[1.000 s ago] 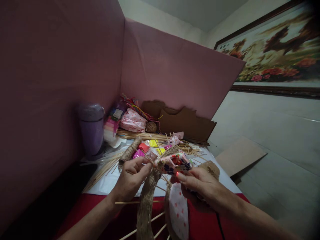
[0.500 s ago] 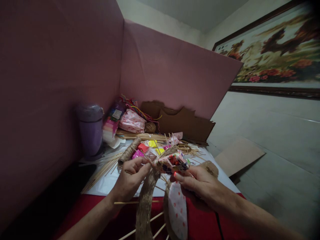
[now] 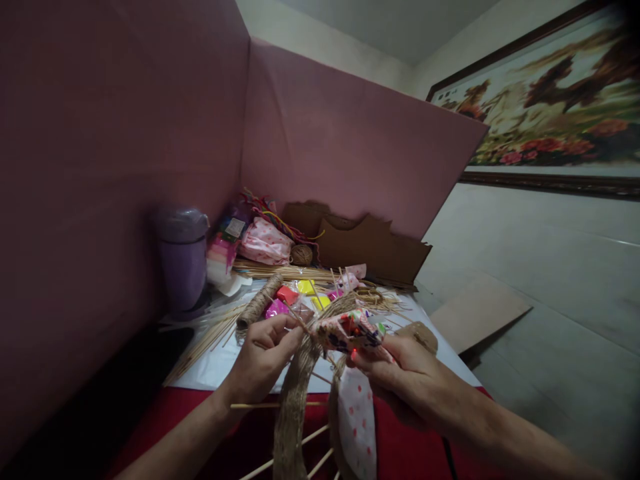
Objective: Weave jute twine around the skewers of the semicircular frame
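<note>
My left hand (image 3: 261, 360) is closed in a pinch on a thin wooden stick (image 3: 291, 316) at the edge of a twine-wrapped frame (image 3: 295, 393). My right hand (image 3: 400, 370) is closed on a piece of floral patterned fabric (image 3: 347, 330), held against the frame just right of my left hand. A white strip of dotted fabric (image 3: 357, 417) hangs below my right hand. More sticks poke out from the frame toward me.
On the white sheet (image 3: 215, 367) lie a twine spool (image 3: 257, 301), bright clay blocks (image 3: 289, 295), a bundle of sticks (image 3: 285, 271) and pink fabric (image 3: 265, 241). A purple cup (image 3: 183, 257) stands left. Pink boards wall the back; brown cardboard (image 3: 373, 247) leans there.
The floral fabric and my right hand have shifted slightly, with small finger movements; my left hand keeps its pinch at the same place.
</note>
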Tool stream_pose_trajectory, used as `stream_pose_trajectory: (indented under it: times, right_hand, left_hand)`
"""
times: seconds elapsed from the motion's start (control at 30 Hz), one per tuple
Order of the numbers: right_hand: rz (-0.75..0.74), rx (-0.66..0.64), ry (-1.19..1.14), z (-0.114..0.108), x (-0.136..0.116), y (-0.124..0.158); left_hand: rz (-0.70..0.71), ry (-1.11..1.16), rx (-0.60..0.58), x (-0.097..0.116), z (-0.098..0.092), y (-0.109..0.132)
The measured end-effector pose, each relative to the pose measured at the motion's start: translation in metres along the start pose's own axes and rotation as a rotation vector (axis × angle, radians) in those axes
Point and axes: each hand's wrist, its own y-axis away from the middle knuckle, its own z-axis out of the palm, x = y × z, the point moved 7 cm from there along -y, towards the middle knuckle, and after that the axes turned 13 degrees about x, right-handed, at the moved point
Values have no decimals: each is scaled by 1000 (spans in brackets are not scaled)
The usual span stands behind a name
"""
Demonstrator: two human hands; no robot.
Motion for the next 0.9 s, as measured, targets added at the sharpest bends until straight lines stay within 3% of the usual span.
stream_pose_trajectory:
  times: [0.47,0.9]
  right_hand:
    - [45,-30,-186,6,4,-4]
    - [17,-16,-62,1,4,-8]
  left_hand:
    - [-8,-31,-2,-2,0,-1]
    - [25,-71,-6,0,0,-1]
